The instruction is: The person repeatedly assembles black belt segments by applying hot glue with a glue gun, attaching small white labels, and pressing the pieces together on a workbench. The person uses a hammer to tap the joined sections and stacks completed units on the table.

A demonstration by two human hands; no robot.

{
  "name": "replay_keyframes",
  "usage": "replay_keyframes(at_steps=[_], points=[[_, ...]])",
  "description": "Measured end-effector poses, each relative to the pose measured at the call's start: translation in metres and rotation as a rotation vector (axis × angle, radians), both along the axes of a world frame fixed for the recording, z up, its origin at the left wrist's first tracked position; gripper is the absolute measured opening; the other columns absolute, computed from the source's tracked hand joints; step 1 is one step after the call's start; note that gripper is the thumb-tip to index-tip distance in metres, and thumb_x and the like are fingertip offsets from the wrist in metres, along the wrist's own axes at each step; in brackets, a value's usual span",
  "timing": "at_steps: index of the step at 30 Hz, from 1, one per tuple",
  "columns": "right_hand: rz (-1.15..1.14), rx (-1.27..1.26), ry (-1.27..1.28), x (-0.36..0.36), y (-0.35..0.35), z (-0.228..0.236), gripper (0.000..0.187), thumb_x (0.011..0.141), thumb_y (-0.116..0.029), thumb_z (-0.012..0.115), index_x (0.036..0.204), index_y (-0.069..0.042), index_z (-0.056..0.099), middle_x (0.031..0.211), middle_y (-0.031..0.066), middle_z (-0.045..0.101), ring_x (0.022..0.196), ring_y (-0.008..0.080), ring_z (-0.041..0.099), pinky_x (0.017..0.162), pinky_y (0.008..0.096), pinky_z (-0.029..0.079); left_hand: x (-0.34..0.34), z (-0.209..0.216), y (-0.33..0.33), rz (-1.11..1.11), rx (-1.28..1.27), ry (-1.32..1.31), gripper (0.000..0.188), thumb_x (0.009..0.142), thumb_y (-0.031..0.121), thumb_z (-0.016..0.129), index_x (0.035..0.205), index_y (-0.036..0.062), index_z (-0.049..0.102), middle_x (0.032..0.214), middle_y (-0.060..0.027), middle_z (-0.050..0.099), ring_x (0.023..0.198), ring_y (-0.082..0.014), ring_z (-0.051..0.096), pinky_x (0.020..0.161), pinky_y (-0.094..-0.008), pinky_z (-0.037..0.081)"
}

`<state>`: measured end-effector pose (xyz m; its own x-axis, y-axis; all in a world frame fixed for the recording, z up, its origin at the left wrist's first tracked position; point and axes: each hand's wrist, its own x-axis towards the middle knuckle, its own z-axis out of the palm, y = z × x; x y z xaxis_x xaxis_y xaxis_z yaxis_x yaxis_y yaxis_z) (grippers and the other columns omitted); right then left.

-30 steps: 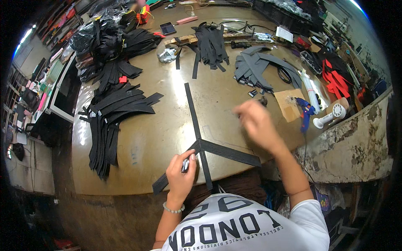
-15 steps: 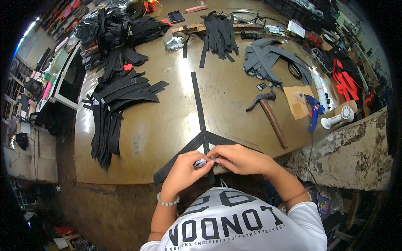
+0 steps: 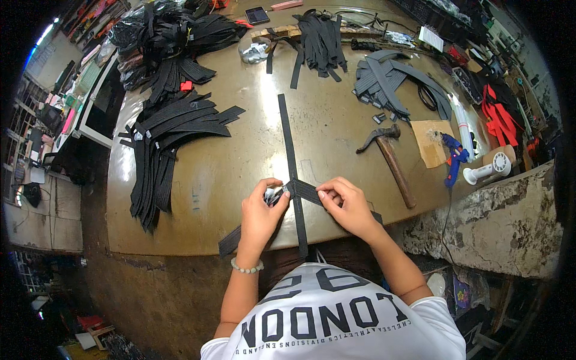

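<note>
Black webbing straps meet in front of me: one long strap (image 3: 287, 132) runs straight up the table, and a slanting strap (image 3: 309, 192) branches out on each side. My left hand (image 3: 258, 213) is curled around some small white labels (image 3: 273, 195), with its thumb and finger at the left of the join. The left branch strap (image 3: 230, 241) passes beneath this hand, partly hidden. My right hand (image 3: 348, 207) pinches the right branch between thumb and fingers, just right of the join. That branch's outer end shows beyond the right hand.
Piles of black straps (image 3: 153, 162) lie left and at the back (image 3: 321, 45). On the right are grey straps (image 3: 381, 81), a hammer (image 3: 396, 168), a cardboard piece (image 3: 429, 144), a blue glue gun (image 3: 456, 159) and a white spool (image 3: 489, 168). A phone (image 3: 257, 15) lies at the far edge.
Both hands were close together over the strap below the join. They have moved up and apart, the right hand onto the right branch and the left beside the join.
</note>
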<state>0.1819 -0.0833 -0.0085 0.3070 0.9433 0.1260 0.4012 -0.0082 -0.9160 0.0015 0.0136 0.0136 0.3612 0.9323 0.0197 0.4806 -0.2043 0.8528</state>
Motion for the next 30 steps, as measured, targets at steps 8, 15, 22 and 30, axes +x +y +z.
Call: replay_keyframes(at_steps=[8,15,22,30], points=[[0.415,0.069,-0.233,0.001,-0.013,0.028,0.027,0.083,-0.009,0.070,0.109,-0.003,0.064,0.103,0.0105,0.060,0.094,0.0236,0.059,0.083,0.0350,0.049,-0.001,-0.017,0.010,-0.130,0.088,-0.073,0.025,0.082,0.019,0.075,0.105,0.0077,0.073,0.070,-0.0130,0.065,0.054,-0.0180,0.054,0.057,-0.0315,0.048],[0.585,0.065,-0.455,-0.028,-0.029,0.020,0.045,0.075,-0.008,0.069,0.119,-0.008,0.058,0.111,0.0141,0.053,0.106,0.0337,0.054,0.090,0.0444,0.045,0.001,-0.004,0.003,-0.051,-0.020,0.050,0.028,0.083,0.018,0.075,0.109,0.0108,0.071,0.071,-0.0140,0.064,0.055,-0.0204,0.056,0.057,-0.0337,0.047],[0.473,0.188,-0.471,-0.003,0.022,0.016,0.025,0.078,-0.001,0.065,0.103,-0.001,0.062,0.096,0.0142,0.056,0.095,0.0329,0.060,0.082,0.0388,0.050,0.000,-0.007,0.003,-0.102,0.059,0.037,0.023,0.083,0.017,0.075,0.103,0.0078,0.073,0.070,-0.0108,0.064,0.056,-0.0132,0.050,0.056,-0.0294,0.044],[0.360,-0.274,0.115,0.016,0.080,0.017,0.013,0.088,-0.004,0.067,0.085,0.003,0.056,0.083,0.0075,0.061,0.057,0.0132,0.068,0.049,0.0255,0.053,-0.002,-0.008,0.003,-0.104,0.050,0.070,0.021,0.084,0.018,0.074,0.102,0.0069,0.074,0.083,-0.0157,0.071,0.065,-0.0227,0.064,0.063,-0.0318,0.050]])
